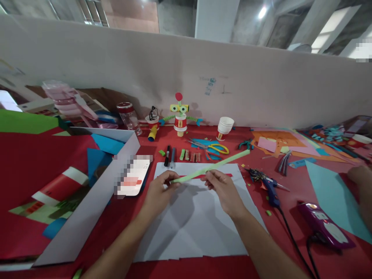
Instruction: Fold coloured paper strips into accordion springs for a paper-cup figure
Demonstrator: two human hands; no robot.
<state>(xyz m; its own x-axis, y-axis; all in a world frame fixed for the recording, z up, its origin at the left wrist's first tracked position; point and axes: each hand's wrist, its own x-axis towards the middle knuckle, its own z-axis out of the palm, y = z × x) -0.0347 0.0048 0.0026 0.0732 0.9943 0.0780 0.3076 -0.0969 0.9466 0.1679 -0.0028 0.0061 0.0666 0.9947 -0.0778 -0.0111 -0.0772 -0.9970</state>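
A long pale green paper strip (229, 159) is stretched between my hands, slanting up toward the right. My left hand (162, 188) pinches its near left end between thumb and fingers. Closed around the strip's middle is my right hand (219, 184), and the far end sticks out beyond it. A red paper strip (226, 176) lies behind my hands on the large white sheet (200, 228). Just past the sheet sit two pens (167, 155), folded green paper springs (184, 155) and folded red ones (195, 157).
A paper-cup figure (180, 122) stands at the back, with stacked cups (225, 127) to its right. Yellow-handled scissors (216, 148), a corded glue gun (271, 192) and a purple device (325, 224) lie rightward. A phone (135, 176) and a white-walled box (95, 193) are leftward. Another person's hand (360, 178) rests far right.
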